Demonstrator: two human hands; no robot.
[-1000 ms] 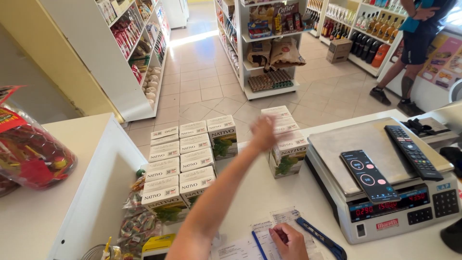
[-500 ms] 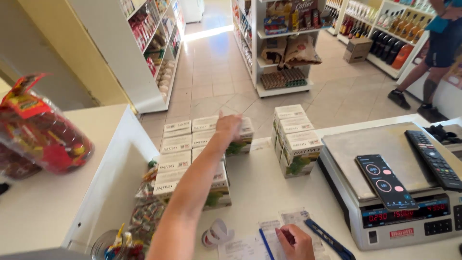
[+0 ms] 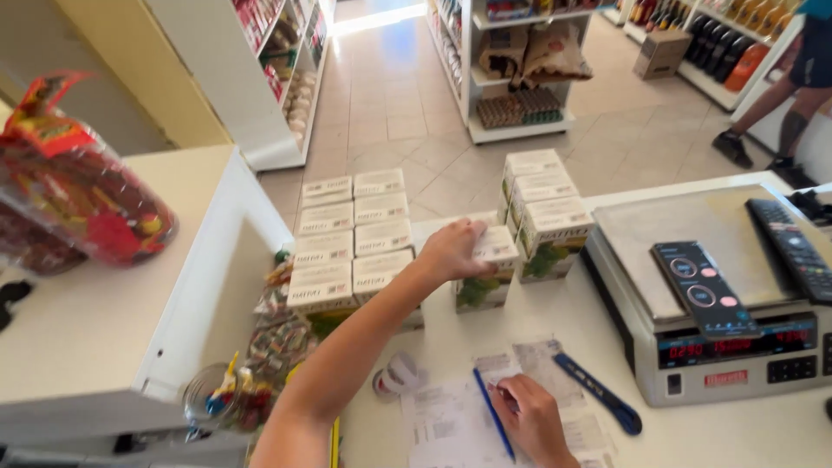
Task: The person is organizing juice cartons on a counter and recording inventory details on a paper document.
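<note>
boxes (image 3: 485, 264) between the flat stack (image 3: 351, 234) and the scale (image 3: 711, 303) are now gripped by left hand (image 3: 451, 251), moved from the stack; right hand (image 3: 529, 420) fingers closed on a pen (image 3: 492, 414).

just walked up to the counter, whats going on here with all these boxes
A person at a shop counter has their left hand on a small white box standing between two stacks of the same boxes: a wide stack on the left and a narrower one on the right. Their right hand holds a blue pen on paper slips. A weighing scale sits to the right with a remote control on its pan, and a blue utility knife lies beside the papers.
</note>
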